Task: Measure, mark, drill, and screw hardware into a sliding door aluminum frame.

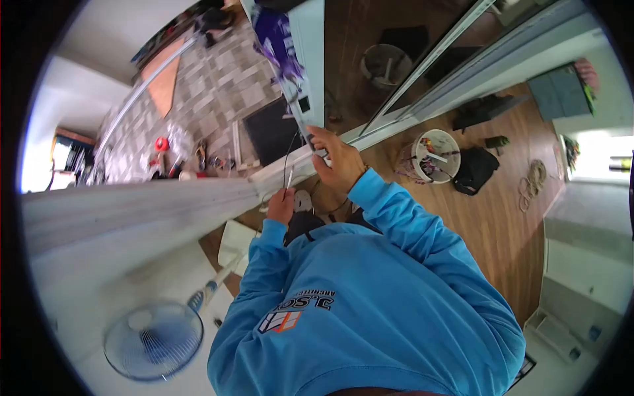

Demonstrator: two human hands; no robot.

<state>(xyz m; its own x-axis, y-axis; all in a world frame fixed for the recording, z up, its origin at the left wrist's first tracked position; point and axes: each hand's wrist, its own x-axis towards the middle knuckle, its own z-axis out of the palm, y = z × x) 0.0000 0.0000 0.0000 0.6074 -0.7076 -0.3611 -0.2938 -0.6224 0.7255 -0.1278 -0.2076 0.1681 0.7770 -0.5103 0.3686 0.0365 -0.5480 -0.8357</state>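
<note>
My right hand has curled fingers on a small grey piece against a pale door frame, below a dark rectangular cut-out and purple-and-white film. Lower left of it, my left hand grips a thin black cable; a slim pale rod rises from the same fingers. What exactly the right fingers hold is partly hidden. Both blue-sleeved forearms reach up from the lower edge toward the frame.
Dark glass sliding panels stand right of the frame. A white bucket of tools, black bag and coiled rope lie on the wood floor. Scattered tools and a dark mat are beyond the threshold. A standing fan is lower left.
</note>
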